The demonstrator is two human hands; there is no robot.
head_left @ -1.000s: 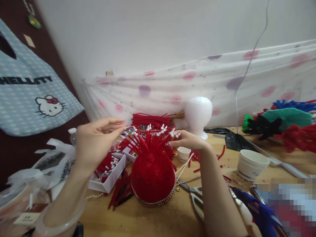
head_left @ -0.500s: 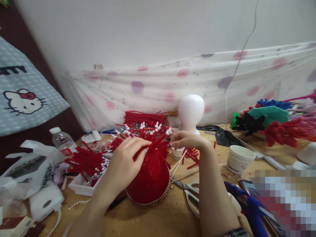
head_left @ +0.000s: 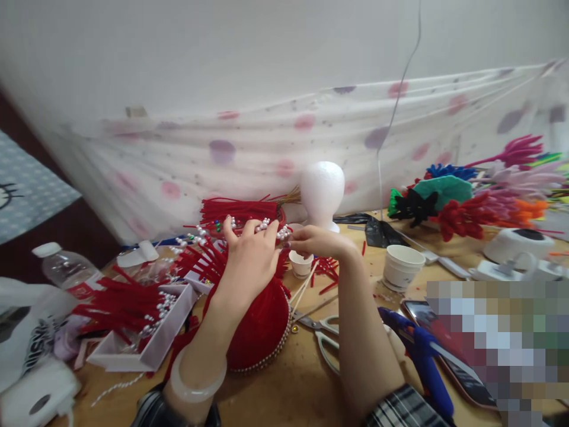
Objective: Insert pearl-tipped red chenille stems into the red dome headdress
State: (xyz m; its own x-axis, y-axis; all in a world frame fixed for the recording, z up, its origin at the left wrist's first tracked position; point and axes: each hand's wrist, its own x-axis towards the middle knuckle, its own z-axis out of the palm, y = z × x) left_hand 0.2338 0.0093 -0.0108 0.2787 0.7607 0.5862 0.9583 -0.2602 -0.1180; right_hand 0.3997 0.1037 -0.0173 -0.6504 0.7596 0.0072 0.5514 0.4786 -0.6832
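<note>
A red velvety headpiece (head_left: 262, 329), edged with a string of small pearls, sits on the table in front of me. Red fuzzy pipe-cleaner stems tipped with white beads (head_left: 263, 225) fan up from its top. Across these stems lies my left hand (head_left: 249, 261), its fingers spread among the bead tips and hiding part of the headpiece. My right hand (head_left: 317, 242) comes in from the other side, thumb and fingertips pinched at the rightmost bead-tipped stem (head_left: 283, 232). A white bangle (head_left: 198, 385) is on my left wrist.
Left stands a white box (head_left: 155, 350) of red bead-tipped stems, beside a plastic bottle (head_left: 66, 267). Behind are a bundle of red stems (head_left: 237, 211) and a foam head (head_left: 323, 193). To the right lie scissors (head_left: 326, 338), paper cups (head_left: 402, 267), a blue glue gun (head_left: 427, 356) and a phone (head_left: 462, 362).
The view has swung right. My left hand has gone from a bent, thumb-and-finger pose to fingers spread over the stems. My right hand stays by the rightmost stem, its fingertips closer in.
</note>
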